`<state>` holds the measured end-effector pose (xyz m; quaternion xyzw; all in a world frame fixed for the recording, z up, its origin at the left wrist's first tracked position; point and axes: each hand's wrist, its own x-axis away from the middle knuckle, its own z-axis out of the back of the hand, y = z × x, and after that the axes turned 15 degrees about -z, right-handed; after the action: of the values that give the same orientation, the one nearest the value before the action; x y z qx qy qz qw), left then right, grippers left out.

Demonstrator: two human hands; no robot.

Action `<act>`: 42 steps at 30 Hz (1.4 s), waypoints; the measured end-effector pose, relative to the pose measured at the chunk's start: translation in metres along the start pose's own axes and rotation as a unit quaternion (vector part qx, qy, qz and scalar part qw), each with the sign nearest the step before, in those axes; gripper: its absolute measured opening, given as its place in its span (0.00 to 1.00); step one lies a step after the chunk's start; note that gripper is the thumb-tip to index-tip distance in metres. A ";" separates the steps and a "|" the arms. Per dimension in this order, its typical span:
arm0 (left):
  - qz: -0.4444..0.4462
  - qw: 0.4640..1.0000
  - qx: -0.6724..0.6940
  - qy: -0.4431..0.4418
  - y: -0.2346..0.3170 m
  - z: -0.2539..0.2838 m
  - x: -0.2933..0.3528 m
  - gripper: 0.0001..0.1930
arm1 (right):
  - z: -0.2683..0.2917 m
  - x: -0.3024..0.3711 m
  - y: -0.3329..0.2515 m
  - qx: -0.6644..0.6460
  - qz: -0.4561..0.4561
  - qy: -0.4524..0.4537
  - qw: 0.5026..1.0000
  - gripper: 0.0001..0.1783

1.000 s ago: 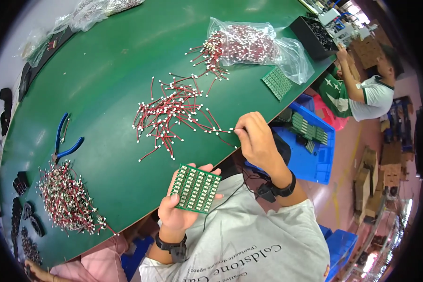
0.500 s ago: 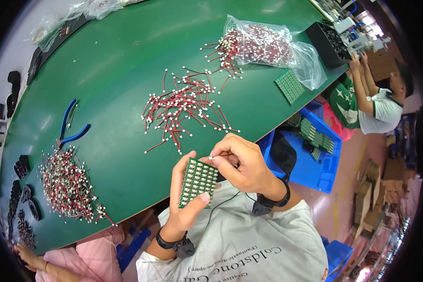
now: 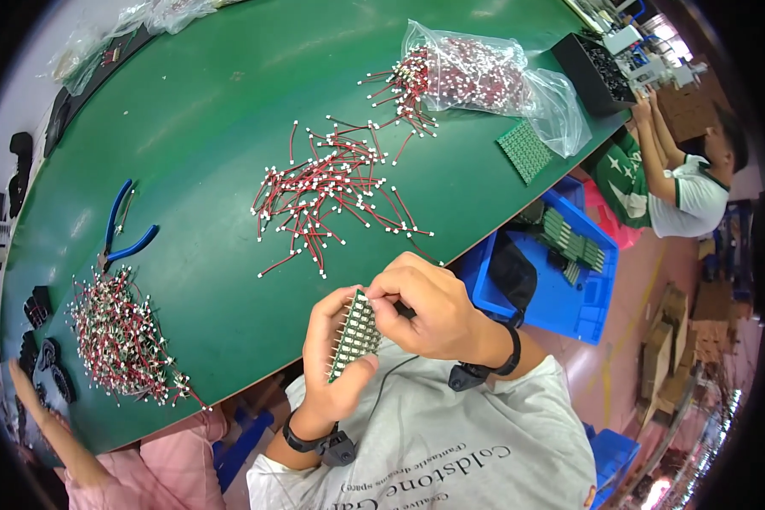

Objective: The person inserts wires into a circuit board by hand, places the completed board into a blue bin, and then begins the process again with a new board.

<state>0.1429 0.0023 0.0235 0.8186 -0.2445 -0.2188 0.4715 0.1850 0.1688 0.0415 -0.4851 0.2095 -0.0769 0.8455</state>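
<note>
My left hand is closed around the edges of a green circuit board panel, thumb on its near side. Rows of small white connectors cover the panel, which is tilted and held above my lap. At the panel's top corner, my right hand pinches a short cable whose white plug is hidden by the fingertips. A thin dark stretch of wire shows just behind the knuckles. Beyond my hands, a loose spread of red and black cables with white plugs lies on the green table.
A clear bag of cables, another green panel and a black bin lie far right. Blue-handled pliers and a cable heap are at left. A blue crate stands right. People sit on both sides.
My right hand has brought the cable's plug against the panel's top corner. The panel has turned to a steeper angle. At the lower left, another person's arm has lifted.
</note>
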 end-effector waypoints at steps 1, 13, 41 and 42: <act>-0.001 1.000 -0.002 -0.003 0.000 0.001 0.000 0.37 | 0.000 0.001 0.000 0.011 0.001 -0.007 1.000 0.12; -0.022 0.986 -0.162 -0.039 0.001 -0.004 0.004 0.36 | -0.001 0.002 0.003 0.092 0.070 0.017 0.993 0.13; -0.070 0.989 -0.131 0.003 0.011 -0.001 0.006 0.36 | 0.063 0.001 0.049 0.225 -0.106 0.055 0.967 0.10; -0.070 0.989 -0.131 0.001 0.010 -0.002 0.006 0.36 | 0.060 0.001 0.051 0.232 -0.112 0.056 0.965 0.10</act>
<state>0.1464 -0.0047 0.0327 0.7651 -0.1553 -0.2803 0.5585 0.2082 0.2423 0.0246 -0.2907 0.1768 -0.2448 0.9079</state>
